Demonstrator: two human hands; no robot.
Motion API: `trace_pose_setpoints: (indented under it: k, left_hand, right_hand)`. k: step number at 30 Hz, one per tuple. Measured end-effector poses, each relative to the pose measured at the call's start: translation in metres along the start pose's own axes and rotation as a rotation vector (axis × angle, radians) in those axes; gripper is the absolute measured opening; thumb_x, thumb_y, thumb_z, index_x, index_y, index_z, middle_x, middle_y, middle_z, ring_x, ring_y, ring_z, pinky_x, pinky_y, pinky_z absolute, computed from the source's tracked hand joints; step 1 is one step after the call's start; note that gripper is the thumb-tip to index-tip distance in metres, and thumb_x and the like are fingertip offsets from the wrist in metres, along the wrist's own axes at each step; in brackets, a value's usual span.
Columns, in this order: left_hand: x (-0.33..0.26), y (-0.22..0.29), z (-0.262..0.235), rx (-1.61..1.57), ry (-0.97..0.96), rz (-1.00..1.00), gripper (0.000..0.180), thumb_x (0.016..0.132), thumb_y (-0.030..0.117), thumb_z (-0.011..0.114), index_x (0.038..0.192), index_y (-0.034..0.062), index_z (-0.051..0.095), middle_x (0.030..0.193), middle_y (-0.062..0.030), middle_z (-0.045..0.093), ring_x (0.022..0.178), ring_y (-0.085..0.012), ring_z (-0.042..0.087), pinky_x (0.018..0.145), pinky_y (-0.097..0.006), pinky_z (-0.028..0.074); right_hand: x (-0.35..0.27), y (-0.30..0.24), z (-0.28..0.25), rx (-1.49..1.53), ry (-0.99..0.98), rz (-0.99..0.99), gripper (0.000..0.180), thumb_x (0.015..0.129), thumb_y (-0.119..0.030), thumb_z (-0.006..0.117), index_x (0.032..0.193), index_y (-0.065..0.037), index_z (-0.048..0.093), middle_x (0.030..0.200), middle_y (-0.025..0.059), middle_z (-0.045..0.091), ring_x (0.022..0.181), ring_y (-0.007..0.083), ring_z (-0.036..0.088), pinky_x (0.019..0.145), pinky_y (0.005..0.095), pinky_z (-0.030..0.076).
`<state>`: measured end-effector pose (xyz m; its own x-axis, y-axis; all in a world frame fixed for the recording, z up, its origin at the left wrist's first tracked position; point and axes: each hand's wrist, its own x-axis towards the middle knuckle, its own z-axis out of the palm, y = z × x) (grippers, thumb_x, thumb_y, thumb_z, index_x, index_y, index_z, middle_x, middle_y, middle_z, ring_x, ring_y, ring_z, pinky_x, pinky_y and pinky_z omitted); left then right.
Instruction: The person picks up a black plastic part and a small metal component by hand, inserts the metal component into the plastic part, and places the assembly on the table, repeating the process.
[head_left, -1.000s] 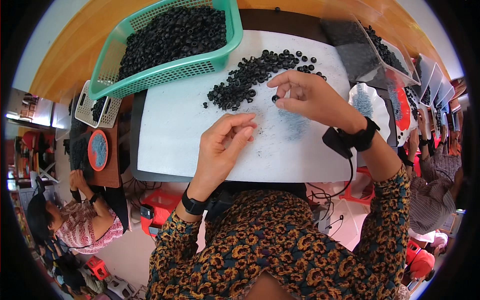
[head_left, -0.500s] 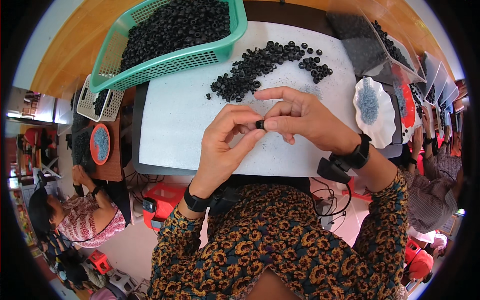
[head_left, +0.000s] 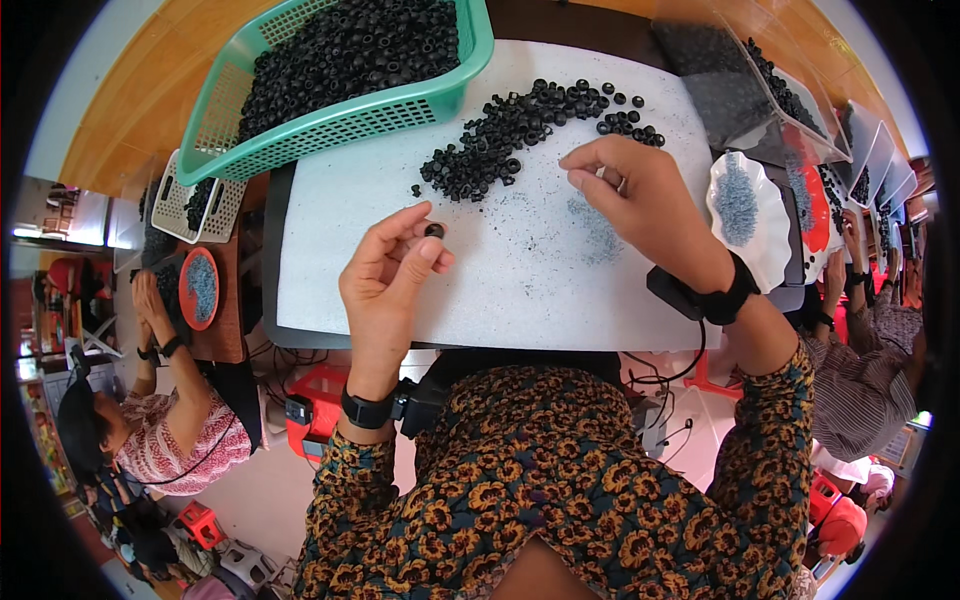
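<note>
My left hand [head_left: 390, 280] pinches a small black ring [head_left: 434, 230] between thumb and fingertips over the white foam mat [head_left: 520, 280]. My right hand [head_left: 640, 200] hovers palm down over a patch of tiny grey-blue bits [head_left: 597, 228] on the mat, fingers curled; whether it holds anything is hidden. A loose pile of black rings [head_left: 510, 135] lies just beyond both hands. Behind it stands a green mesh basket [head_left: 330, 110] heaped with more black rings.
A white scalloped dish [head_left: 748, 215] of grey-blue bits sits at the mat's right edge. Clear trays [head_left: 745, 85] of dark parts stand at the back right. A person [head_left: 170, 420] works at the left beside an orange dish [head_left: 198, 288]; more workers sit at right.
My hands were together at the mat's middle half a second ago. They have parted: the left keeps the black ring, the right has moved back right toward the grey-blue bits.
</note>
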<state>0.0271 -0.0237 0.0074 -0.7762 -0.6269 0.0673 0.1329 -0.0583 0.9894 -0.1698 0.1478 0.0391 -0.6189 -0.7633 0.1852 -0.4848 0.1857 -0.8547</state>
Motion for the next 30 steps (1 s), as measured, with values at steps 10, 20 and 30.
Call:
trace_pose_setpoints:
  k: [10,20,30]
  left_hand:
    - [-0.002,0.003,-0.004,-0.011,-0.048,-0.015,0.023,0.091,0.002,0.064,0.114,-0.0014,0.063,0.1,-0.0077,0.066,0.083,-0.0119,0.063,0.076,-0.025,0.051]
    - [-0.004,0.002,0.011,-0.057,-0.134,-0.102,0.024,0.092,0.002,0.063,0.116,-0.0024,0.06,0.102,-0.0093,0.067,0.082,-0.0117,0.062,0.076,-0.025,0.05]
    - [0.002,0.0,0.022,-0.036,-0.203,-0.114,0.024,0.092,0.004,0.064,0.115,-0.0011,0.061,0.095,-0.0045,0.065,0.083,-0.0098,0.061,0.076,-0.024,0.05]
  right_hand:
    - [0.003,0.002,0.035,-0.528,-0.089,-0.258,0.011,0.084,-0.012,0.066,0.092,-0.006,0.069,0.088,0.0086,0.063,0.073,0.0291,0.063,0.064,0.0372,0.051]
    - [0.014,0.01,0.041,-0.57,-0.169,-0.369,0.008,0.081,-0.005,0.063,0.088,-0.005,0.065,0.089,0.0115,0.062,0.075,0.0291,0.064,0.065,0.0373,0.053]
    - [0.003,-0.028,0.019,0.11,-0.27,-0.043,0.015,0.087,-0.004,0.063,0.101,-0.001,0.067,0.086,0.0083,0.063,0.07,0.0135,0.057,0.062,0.0268,0.047]
